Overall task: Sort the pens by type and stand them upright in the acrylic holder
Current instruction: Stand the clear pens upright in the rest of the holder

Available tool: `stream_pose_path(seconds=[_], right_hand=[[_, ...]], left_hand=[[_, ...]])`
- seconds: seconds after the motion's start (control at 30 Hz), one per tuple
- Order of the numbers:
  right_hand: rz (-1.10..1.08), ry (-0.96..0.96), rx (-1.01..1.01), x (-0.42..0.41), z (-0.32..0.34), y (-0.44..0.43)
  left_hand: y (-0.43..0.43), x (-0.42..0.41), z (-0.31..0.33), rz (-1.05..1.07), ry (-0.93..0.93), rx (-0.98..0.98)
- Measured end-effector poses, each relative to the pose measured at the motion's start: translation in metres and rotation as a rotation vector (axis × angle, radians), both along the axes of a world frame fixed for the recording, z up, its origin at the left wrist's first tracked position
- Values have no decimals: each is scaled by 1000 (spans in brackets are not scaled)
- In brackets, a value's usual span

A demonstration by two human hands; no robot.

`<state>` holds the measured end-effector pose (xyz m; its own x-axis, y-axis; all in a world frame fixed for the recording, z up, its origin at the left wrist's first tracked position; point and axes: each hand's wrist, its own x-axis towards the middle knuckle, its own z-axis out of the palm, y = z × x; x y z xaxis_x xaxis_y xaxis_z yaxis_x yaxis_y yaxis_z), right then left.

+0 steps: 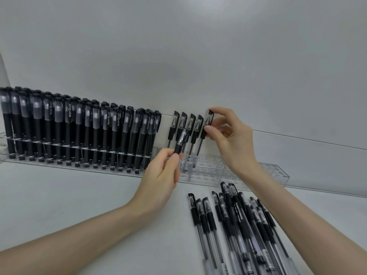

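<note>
On my feed the white table (79, 195) carries one long acrylic holder (278, 173) against the wall. Its left part is packed with matte black pens (79, 126), too many to count. A loose heap (244, 225) lies near the front right. Five clear-capped pens (186, 124) stand upright mid-holder. The right hand (232, 139) pinches the fifth pen (209, 118) by its cap. The left hand (158, 179) pinches a sixth pen (181, 141), tilted.

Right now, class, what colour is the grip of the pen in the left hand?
The grip is black; head view.
</note>
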<state>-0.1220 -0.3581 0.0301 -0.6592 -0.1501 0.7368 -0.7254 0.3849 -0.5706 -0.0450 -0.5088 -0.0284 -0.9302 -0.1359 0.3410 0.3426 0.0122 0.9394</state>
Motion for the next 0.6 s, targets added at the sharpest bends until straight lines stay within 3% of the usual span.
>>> stream_pose_path(seconds=[0.43, 0.6], right_hand=[[-58, 5, 122, 3, -8, 8], [99, -137, -34, 28, -4, 2]], left_hand=[[-1, -2, -3, 7, 23, -24], [2, 1, -1, -74, 60, 18]])
